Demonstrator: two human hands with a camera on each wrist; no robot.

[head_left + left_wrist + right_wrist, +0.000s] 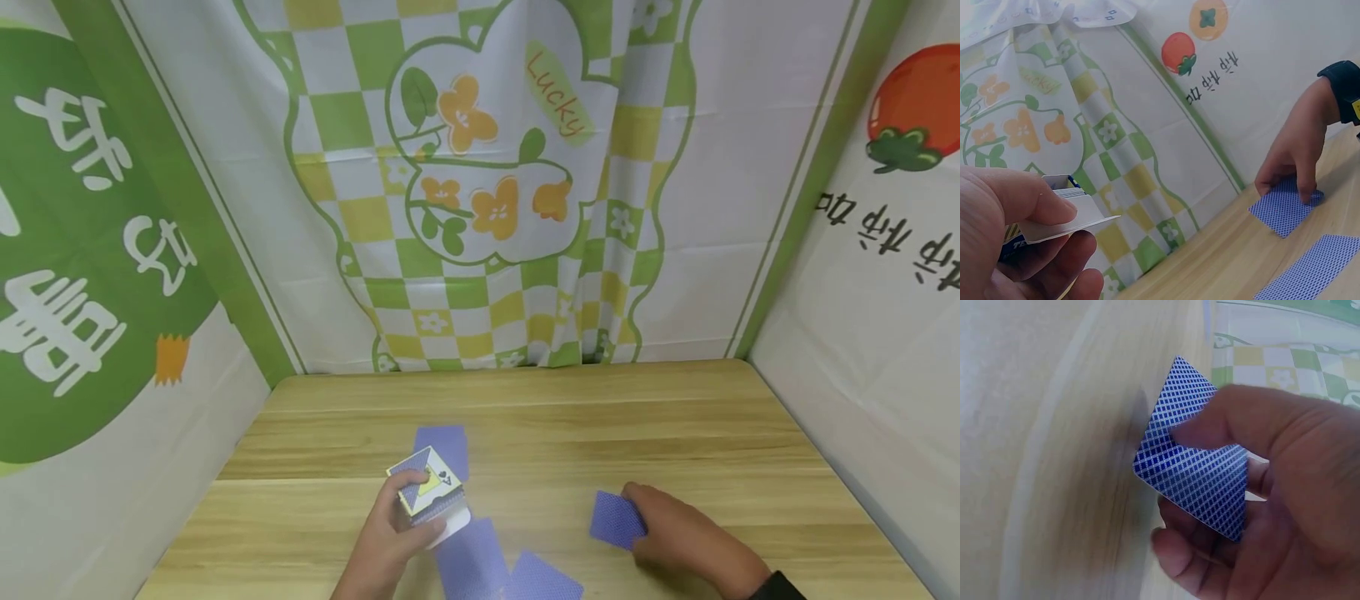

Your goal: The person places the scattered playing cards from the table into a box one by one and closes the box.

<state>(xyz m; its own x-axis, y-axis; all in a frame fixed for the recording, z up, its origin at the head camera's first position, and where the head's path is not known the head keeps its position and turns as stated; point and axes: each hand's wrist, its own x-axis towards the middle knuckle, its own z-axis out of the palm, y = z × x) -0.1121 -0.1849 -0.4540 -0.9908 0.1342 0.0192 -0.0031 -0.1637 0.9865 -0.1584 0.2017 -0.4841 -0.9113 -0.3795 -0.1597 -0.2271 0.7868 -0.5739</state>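
Observation:
My left hand [386, 533] grips an open card box [431, 486] printed with a spade, its white flap [452, 522] hanging out. In the left wrist view, the thumb presses the flap and the edges of cards show inside the box. Over the right part of the table, my right hand [678, 533] pinches a blue-patterned playing card [1194, 469] between thumb and fingers, back side showing. Blue-backed cards lie on the table: one card [450, 446] behind the box, another card [472, 562] in front of it, and a third card [546, 577] to its right.
The wooden table [600, 425] reaches back to a hanging checkered cloth [480, 317]. Printed cloth walls stand at the left [150, 375] and right [847, 333] sides. A dark band [1341, 90] circles the right wrist.

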